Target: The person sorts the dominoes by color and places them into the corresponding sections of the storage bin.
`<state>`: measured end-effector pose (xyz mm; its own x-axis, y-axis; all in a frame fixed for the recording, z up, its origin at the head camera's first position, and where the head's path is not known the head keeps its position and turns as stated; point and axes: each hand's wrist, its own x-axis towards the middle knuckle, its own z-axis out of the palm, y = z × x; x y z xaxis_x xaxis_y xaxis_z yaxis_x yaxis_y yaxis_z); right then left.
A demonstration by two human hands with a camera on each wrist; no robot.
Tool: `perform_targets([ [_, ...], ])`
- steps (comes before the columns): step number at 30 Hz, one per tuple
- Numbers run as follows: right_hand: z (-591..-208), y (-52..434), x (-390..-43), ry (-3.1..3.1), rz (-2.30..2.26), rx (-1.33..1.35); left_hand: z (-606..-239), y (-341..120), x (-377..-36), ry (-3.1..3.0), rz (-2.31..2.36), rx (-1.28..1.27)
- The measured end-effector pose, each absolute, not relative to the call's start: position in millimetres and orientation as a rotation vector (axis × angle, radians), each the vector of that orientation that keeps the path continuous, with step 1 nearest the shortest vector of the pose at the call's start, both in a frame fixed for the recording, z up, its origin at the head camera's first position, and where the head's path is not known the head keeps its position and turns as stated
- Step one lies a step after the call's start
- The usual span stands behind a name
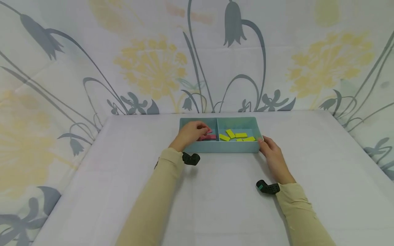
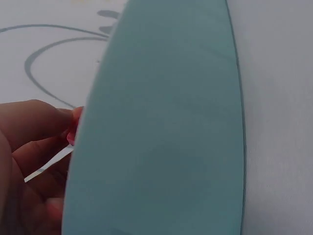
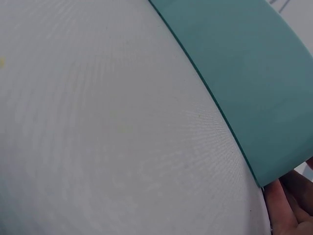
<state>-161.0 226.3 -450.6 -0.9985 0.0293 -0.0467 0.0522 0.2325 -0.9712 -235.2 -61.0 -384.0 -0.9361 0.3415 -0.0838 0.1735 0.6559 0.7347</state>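
A blue-green box [image 1: 221,147] with two compartments stands on the table. My left hand [image 1: 191,132] reaches over its front wall into the left compartment. In the left wrist view, the thumb and fingers pinch a small red block [image 2: 71,138], partly hidden behind the wall. Other flat red blocks [image 1: 210,137] lie below that hand. Several flat yellow blocks [image 1: 241,135] lie in the right compartment. My right hand [image 1: 273,153] holds the box at its front right corner, with fingers [image 3: 279,205] at the lower corner in the right wrist view.
A divider [image 1: 217,130] separates the two compartments. The table [image 1: 221,198] has a white cover. A white cloth [image 1: 209,61] with grey and yellow flowers hangs behind it. Black wrist devices [image 1: 191,159] sit at both sleeve cuffs.
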Motion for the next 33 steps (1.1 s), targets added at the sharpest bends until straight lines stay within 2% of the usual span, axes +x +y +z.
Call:
perform_targets([
  [18, -451, 227, -161, 2.468, -1.922, 0.101, -395, -56, -256, 2.754, 0.860, 0.408],
  [33, -451, 224, -159, 2.455, -1.948, 0.088, -397, -55, -253, 2.771, 0.720, 0.529],
])
